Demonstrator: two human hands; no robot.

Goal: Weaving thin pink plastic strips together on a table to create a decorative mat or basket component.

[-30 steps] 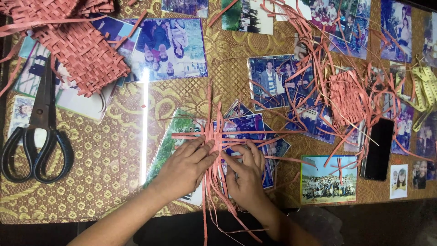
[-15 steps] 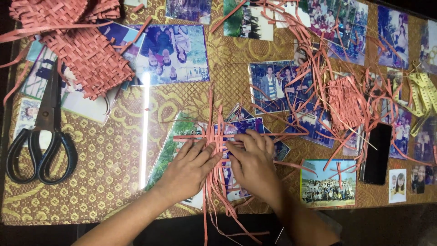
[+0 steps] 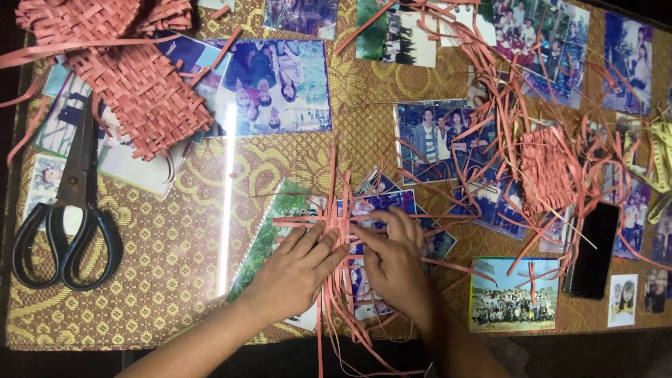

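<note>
Pink weaving strips [image 3: 334, 220], crossed into a small started lattice, lie at the near centre of the counter [image 3: 175, 280], on top of photographs under its glass. The left hand [image 3: 297, 269] lies flat, fingers spread, pressing the lattice from its left side. The right hand [image 3: 395, 259] rests beside it, fingertips [image 3: 360, 234] touching the horizontal strips; neither grip is closed around anything. Long strip ends run toward the near edge between the wrists. A pair of black-handled scissors [image 3: 66, 217] lies well apart at far left. A finished woven pink mat [image 3: 133, 84] sits at upper left. A loose tangle of strips [image 3: 546, 168] and a black phone [image 3: 593, 248] lie at right.
</note>
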